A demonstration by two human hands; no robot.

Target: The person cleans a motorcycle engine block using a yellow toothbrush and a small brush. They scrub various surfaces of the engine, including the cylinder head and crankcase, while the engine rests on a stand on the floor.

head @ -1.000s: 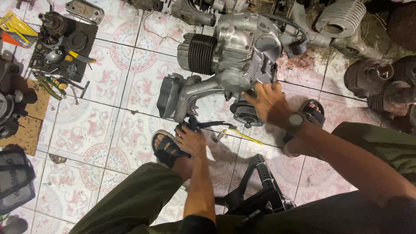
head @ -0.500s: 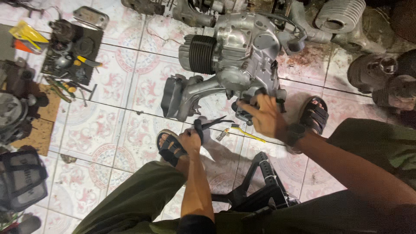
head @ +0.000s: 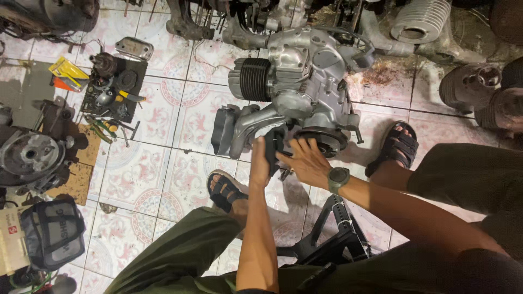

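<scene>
Engine point(head: 305, 81), silver, fins to the left, lies on tiled floor point(head: 136, 174) just above both hands. Far left of the grip: tool tray point(head: 111, 90), pliers, loose dark parts. Just left of it: grey casing point(head: 231, 128) joined to the engine. Left hand point(head: 260, 160) wraps a dark tool point(head: 275, 144), held upright against the engine's underside. Right hand point(head: 306, 160), watch on wrist, fingers spread, touches the tool and the round black cover point(head: 321, 139); not clamped. Sandalled feet flank the grip. Black stand point(head: 338, 239) below.
</scene>
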